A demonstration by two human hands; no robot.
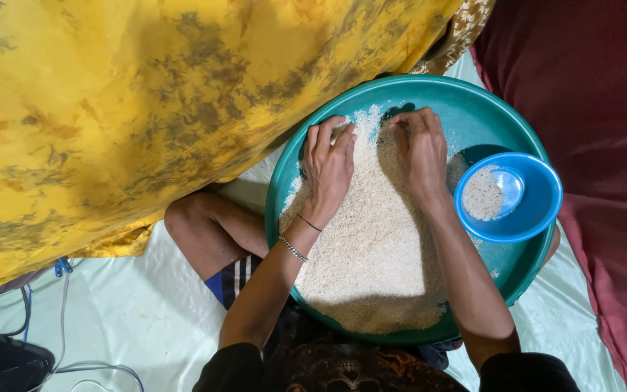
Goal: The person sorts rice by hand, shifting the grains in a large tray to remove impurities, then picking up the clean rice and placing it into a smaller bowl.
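The big teal basin sits on the person's lap, tilted a little toward them, so the heap of white rice has slid to the near side and leaves the far wall of the basin bare. That seems to be why both hands work at the far edge of the heap: there the grains thin out into a single layer and each one can be seen.

The left hand lies palm down on the rice in the far-left part of the basin, fingers spread and slightly curled, gripping nothing that I can make out. The right hand rests just beside it toward the basin's middle, fingertips drawn together on the thin rim of grains; whether something is pinched between them I cannot tell.

A small blue bowl rests on the basin's right rim, within easy reach of the right hand, with a little rice in it kept apart from the heap.

By count: one basin, one blue bowl, two hands. On the left wrist, one chain bracelet and one thin dark band. Left of the basin hangs one yellow mottled cloth; right of it lies one dark red cushion.
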